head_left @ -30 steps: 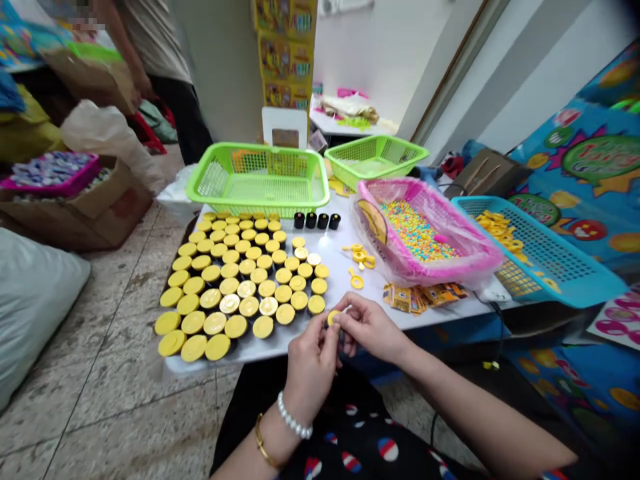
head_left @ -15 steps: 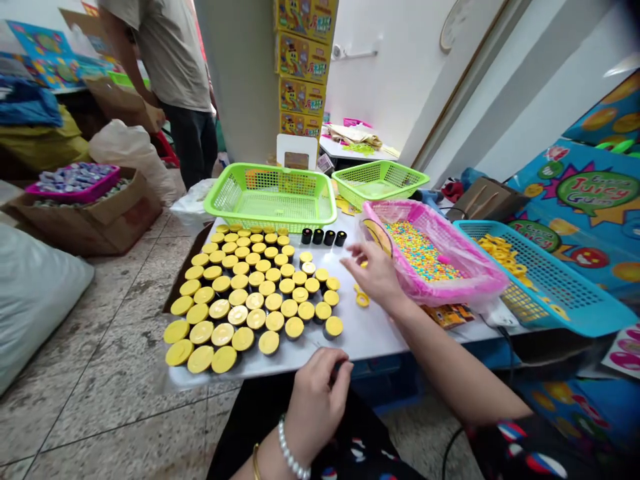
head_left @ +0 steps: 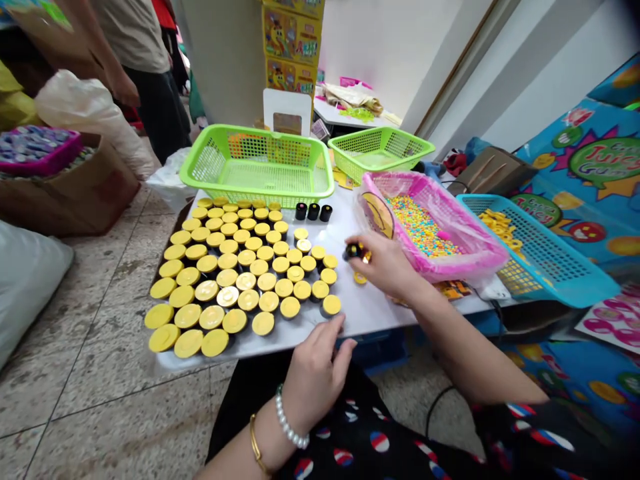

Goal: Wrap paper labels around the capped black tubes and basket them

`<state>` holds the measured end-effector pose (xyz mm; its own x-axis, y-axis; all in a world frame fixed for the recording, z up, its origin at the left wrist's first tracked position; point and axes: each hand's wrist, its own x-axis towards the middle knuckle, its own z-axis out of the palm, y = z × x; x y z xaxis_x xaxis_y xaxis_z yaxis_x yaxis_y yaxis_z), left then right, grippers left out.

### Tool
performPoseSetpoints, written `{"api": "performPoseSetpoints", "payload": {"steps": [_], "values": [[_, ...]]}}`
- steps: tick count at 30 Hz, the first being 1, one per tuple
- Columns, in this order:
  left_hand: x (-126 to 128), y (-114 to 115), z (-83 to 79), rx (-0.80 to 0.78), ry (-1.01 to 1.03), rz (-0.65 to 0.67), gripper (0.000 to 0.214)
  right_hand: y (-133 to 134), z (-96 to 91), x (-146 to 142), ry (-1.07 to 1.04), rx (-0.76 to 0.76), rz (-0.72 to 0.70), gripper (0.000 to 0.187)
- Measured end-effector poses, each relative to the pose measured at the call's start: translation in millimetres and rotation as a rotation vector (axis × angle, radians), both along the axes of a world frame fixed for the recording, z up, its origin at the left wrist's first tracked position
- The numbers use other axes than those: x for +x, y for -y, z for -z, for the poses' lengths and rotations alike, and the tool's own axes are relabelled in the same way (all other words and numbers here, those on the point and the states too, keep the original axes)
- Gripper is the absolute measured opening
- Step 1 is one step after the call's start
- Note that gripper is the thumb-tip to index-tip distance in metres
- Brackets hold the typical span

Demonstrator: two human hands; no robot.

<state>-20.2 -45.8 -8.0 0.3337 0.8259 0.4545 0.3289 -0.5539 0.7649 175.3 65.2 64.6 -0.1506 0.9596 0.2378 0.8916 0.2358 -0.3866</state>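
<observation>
My right hand (head_left: pixel 385 263) is over the white table (head_left: pixel 370 313), pinched on a small black bottle (head_left: pixel 351 251) beside loose yellow ring caps (head_left: pixel 359 277). My left hand (head_left: pixel 317 370) rests at the table's near edge with fingers loosely curled and nothing visible in them, just below the nearest yellow-capped bottle (head_left: pixel 331 305). Several rows of yellow-capped bottles (head_left: pixel 235 273) cover the left half of the table. Three uncapped black bottles (head_left: pixel 313 212) stand behind them.
Two green baskets (head_left: pixel 257 170) (head_left: pixel 380 150) sit at the back. A pink basket of coloured candy beads (head_left: pixel 425 230) and a blue basket with yellow caps (head_left: pixel 535 247) lie to the right. Another person (head_left: pixel 135 60) stands at the far left near a cardboard box (head_left: pixel 65 187).
The capped bottle both hands held now stands at the front right of the rows. My right hand reached to the back row and took one black bottle; my left hand dropped to the table edge.
</observation>
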Motion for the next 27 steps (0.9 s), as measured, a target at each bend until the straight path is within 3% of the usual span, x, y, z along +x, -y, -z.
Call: {"api": "performPoseSetpoints", "payload": {"steps": [2,4,7,9,11,14,16,22,27], "values": [[3.9,-1.0,1.6,0.01,-0.007,-0.025,0.038,46.5,2.8,2.8,-0.06,-0.073,-0.169,0.033],[8.4,-2.1,2.9,0.009,-0.01,-0.031,0.042,82.4,8.4,2.6,-0.112,-0.14,-0.198,0.037],[14.6,-4.2,2.8,-0.021,-0.029,-0.044,0.045,108.1,15.7,1.2,-0.163,-0.187,-0.228,0.052],[17.7,-5.6,1.7,-0.05,-0.04,-0.057,0.042,107.2,18.4,3.3,-0.17,-0.189,-0.274,0.058],[19.5,-6.4,0.7,-0.067,-0.045,-0.068,0.036,96.3,21.3,8.5,-0.115,-0.099,-0.244,0.054],[19.3,-6.1,0.8,-0.051,-0.056,-0.075,0.032,76.4,28.7,17.2,0.119,0.063,-0.126,0.043],[17.3,-4.9,1.7,-0.034,-0.063,-0.06,0.032,69.7,34.7,19.9,0.271,0.077,-0.117,0.042],[12.4,-1.1,2.7,-0.043,-0.07,-0.021,0.03,75.2,38.0,14.8,0.338,-0.015,-0.102,0.023],[15.1,0.1,0.8,-0.054,-0.067,-0.061,0.03,62.2,16.1,15.6,0.3,-0.242,-0.136,0.04]]}}
